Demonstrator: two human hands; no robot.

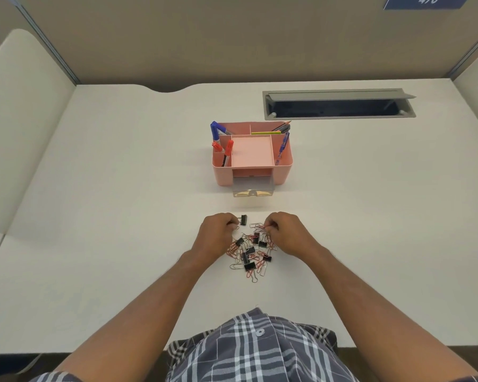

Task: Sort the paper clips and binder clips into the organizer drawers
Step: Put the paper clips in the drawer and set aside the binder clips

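A heap of pink and silver paper clips mixed with black binder clips [251, 253] lies on the white desk in front of me. My left hand [217, 234] rests at the heap's left edge, fingers pinched on a black binder clip [243, 219] by its wire handle. My right hand [286, 232] is at the heap's right edge, fingertips pinched on pink paper clips [257, 226]. Beyond the heap stands the pink organizer [283, 168]; its clear lower drawer [254, 188] is pulled out toward me.
Red and blue markers [221, 146], a pencil and a blue pen stand in the organizer's side slots. A grey cable hatch [338, 103] is open in the desk at the back right. Partition walls enclose the desk.
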